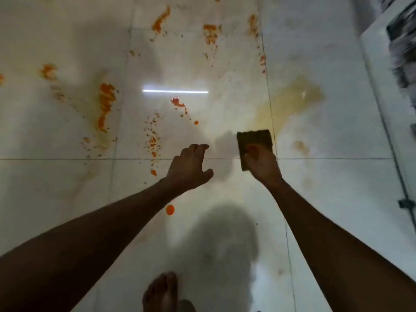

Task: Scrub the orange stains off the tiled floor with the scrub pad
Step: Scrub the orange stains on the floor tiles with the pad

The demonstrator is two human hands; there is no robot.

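Note:
Pale glossy floor tiles [67, 188] fill the head view. Orange stains lie scattered across them: a long smear [105, 104] at the left, speckles [153, 140] near the middle, a streak [161, 20] and a patch [210, 32] farther off, and a round drop [170, 209] beside my left forearm. A yellowish wet smear [295, 95] spreads to the right. My right hand [262, 164] grips a dark green scrub pad [254, 143] by its near end, above the floor. My left hand [190, 167] hovers beside it, fingers spread, holding nothing.
My bare foot [161, 291] stands at the bottom edge. A wall base or white fixture [387, 97] runs along the right side, with a small dark bracket [405, 202] low on it. A ceiling light reflects as a bright line [175, 91] on the tile.

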